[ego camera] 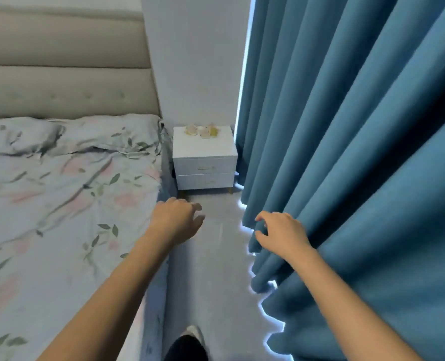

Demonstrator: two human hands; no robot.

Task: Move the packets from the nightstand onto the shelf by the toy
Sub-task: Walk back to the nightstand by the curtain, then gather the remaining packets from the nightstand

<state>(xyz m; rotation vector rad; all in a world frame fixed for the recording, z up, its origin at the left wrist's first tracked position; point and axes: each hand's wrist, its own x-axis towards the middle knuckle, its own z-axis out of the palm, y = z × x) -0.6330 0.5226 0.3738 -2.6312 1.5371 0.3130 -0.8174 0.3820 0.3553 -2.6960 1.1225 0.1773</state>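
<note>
A white two-drawer nightstand (204, 155) stands against the far wall, between the bed and the curtain. On its top, near the back, lie a few small pale and yellowish packets (201, 131) in a cluster. My left hand (175, 220) hangs in the air over the floor, well short of the nightstand, fingers loosely curled and holding nothing. My right hand (281, 231) is at the same distance, fingers spread and relaxed, close to the curtain's edge. No shelf or toy is in view.
A bed (67, 194) with floral bedding and a padded headboard fills the left. A blue curtain (359, 152) hangs along the right. Between them runs a narrow strip of grey floor (216, 269) to the nightstand. My foot (190, 342) shows at the bottom.
</note>
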